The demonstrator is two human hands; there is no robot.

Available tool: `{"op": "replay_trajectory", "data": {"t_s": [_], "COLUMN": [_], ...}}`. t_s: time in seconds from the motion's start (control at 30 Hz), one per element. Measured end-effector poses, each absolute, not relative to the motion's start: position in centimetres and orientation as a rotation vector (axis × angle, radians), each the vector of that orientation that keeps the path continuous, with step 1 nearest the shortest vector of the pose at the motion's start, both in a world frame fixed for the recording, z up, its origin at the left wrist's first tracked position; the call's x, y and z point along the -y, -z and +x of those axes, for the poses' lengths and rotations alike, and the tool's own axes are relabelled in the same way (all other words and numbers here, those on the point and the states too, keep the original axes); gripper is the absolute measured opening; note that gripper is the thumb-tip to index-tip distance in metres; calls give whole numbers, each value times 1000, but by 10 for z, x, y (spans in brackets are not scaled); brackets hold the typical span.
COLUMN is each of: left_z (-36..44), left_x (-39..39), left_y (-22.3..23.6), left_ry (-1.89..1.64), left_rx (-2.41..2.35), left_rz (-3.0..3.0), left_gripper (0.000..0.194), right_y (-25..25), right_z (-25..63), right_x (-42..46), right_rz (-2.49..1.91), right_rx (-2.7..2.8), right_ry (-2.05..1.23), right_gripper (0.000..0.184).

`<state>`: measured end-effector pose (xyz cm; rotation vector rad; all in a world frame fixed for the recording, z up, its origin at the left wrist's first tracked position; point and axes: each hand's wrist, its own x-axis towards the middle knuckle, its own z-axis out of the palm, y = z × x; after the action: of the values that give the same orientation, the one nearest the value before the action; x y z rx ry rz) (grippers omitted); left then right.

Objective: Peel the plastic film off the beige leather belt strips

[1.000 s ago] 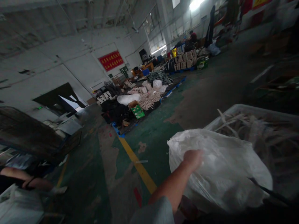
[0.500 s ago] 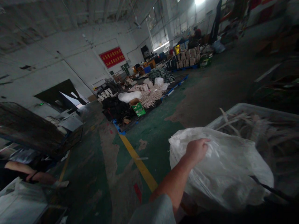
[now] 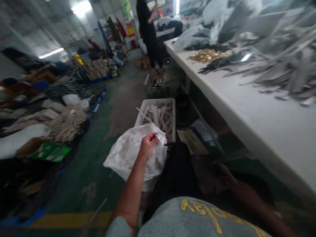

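My left hand (image 3: 149,141) is closed in a pinch on the rim of a white plastic bag (image 3: 130,151), which hangs low beside my left leg. Behind the bag, a pale plastic crate (image 3: 173,118) holds a tangle of beige strips (image 3: 158,113). In the shade under the worktable, my right hand (image 3: 243,191) appears closed on a thin pale strip (image 3: 229,174); dim light and blur soften its fingers.
On my right runs a long white worktable (image 3: 237,105) bearing grey strips (image 3: 291,72), gold-coloured pieces (image 3: 208,55) and clear bags. A person in dark clothes (image 3: 148,31) stands beyond. Rope (image 3: 67,125) and a green box (image 3: 50,151) lie on the left.
My view has swung right, bringing the worktable, the standing person and my right hand into sight. My left hand stays at the white bag, now gripping its rim.
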<state>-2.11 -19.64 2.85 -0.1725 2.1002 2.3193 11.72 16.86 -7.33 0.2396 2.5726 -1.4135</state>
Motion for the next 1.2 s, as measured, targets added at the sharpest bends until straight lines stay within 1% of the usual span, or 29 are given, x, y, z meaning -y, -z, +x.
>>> {"op": "replay_trajectory", "data": {"t_s": [0.1, 0.17, 0.2, 0.3, 0.37, 0.43, 0.5, 0.67, 0.77, 0.9, 0.97, 1.1, 1.2], "left_z": [-17, -13, -10, 0, 7, 12, 14, 11, 9, 2, -5, -20, -26], "left_x": [158, 134, 122, 94, 81, 75, 76, 102, 124, 159, 184, 236, 262], "left_y": [-27, -24, -23, -24, -27, -31, -33, -27, -22, -17, -16, -13, -6], "left_ry": [-2120, -1980, -1915, -1715, -1582, -1470, -1403, -1442, -1491, -1462, -1390, -1139, -1010], "left_rx": [-2102, -2118, -2129, -2159, -2210, -2289, -2356, -2403, -2406, -2485, -2607, -2869, -2921], "left_rz": [15, 162, 238, 461, 598, 713, 763, 667, 565, 392, 291, 71, -49], "left_gripper": [31, 28, 27, 23, 21, 19, 19, 17, 18, 26, 29, 28, 30], "right_y": [59, 39, 28, -4, -15, -17, -12, -3, -4, -5, -7, -10, -6], "right_z": [141, 141, 139, 128, 121, 115, 111, 109, 109, 108, 107, 105, 104], "right_x": [-173, -162, -156, -135, -121, -108, -96, -81, -81, -88, -94, -109, -111], "right_rz": [489, 482, 475, 441, 360, 301, 279, 299, 290, 333, 362, 355, 334], "right_rx": [-2346, -2276, -2253, -2149, -2038, -1924, -1825, -1771, -1794, -1784, -1800, -1923, -1938], "right_ry": [1574, 1738, 1805, 2028, 2149, 2214, 2230, 2149, 2095, 2139, 2160, 2139, 2060], "right_gripper": [26, 40, 43, 49, 54, 58, 56, 47, 48, 53, 54, 52, 50]}}
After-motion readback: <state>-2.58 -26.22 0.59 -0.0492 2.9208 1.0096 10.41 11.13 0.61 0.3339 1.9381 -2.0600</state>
